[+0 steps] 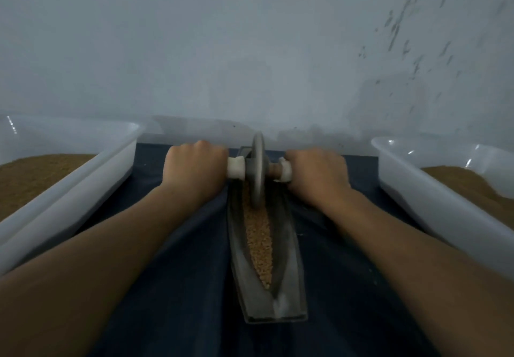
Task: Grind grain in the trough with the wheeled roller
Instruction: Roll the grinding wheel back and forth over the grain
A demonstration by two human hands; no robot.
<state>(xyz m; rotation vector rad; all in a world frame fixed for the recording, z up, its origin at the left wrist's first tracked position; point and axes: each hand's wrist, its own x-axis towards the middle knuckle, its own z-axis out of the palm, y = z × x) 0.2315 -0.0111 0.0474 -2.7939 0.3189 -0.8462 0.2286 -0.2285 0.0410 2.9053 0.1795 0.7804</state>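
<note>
A long dark metal trough [292,273] lies on a dark blue cloth, running away from me. Tan grain [260,242] fills its narrow channel. The grey wheeled roller [258,170] stands upright in the far part of the trough, its disc down in the grain. A handle sticks out on each side of the disc. My left hand [194,170] grips the left handle with fingers curled over it. My right hand [317,174] grips the right handle the same way. Both arms are stretched forward.
A white plastic tub [83,178] with brown ground grain stands at the left. Another white tub [434,198] with brown grain stands at the right. A pale wall [250,50] rises just behind the trough's far end. The blue cloth [180,287] covers the surface between the tubs.
</note>
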